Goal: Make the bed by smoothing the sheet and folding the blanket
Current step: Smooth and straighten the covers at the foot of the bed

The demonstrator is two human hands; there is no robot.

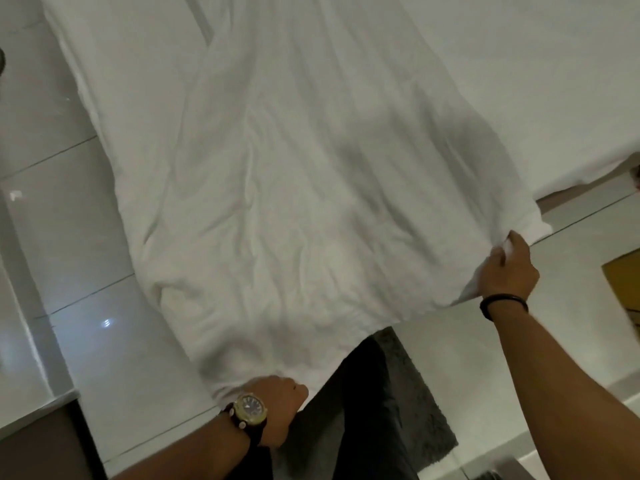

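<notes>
A white, wrinkled blanket (pixel 294 202) hangs stretched in front of me, running from the bed down toward my body. My left hand (pixel 277 407), with a gold watch on its wrist, grips the blanket's near lower corner. My right hand (pixel 507 271), a black band on its wrist, pinches the blanket's other corner further right and higher. The white sheet on the bed (pixel 519 81) shows at the upper right, smooth and flat.
Glossy white floor tiles (pixel 69 237) lie to the left and below. A grey rug (pixel 415 403) is under my dark trouser legs (pixel 353 410). A dark cabinet corner (pixel 41 445) sits bottom left, and a yellowish object (pixel 623 282) is at the right edge.
</notes>
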